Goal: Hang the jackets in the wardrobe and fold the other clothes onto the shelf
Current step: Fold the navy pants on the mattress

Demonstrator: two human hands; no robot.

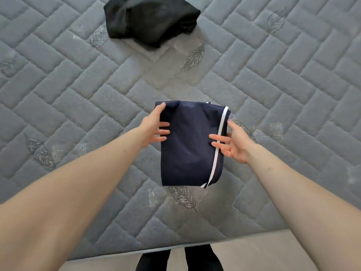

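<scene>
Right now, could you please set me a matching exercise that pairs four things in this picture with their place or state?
Things:
1. navy garment
2. black garment
3. left hand
4. right hand

Places or states:
A. bunched up at the far side of the mattress
B. folded, held between both hands
C. on the edge with the white stripe
D. on the plain navy edge

Pairs: 1-B, 2-A, 3-D, 4-C

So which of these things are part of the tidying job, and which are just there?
Part of the job:
- folded navy garment with a white stripe, held by the left hand and right hand
- crumpled black garment, lying further up the mattress, not yet folded

Just there:
- grey quilted mattress
- pale floor at the mattress's near edge
</scene>
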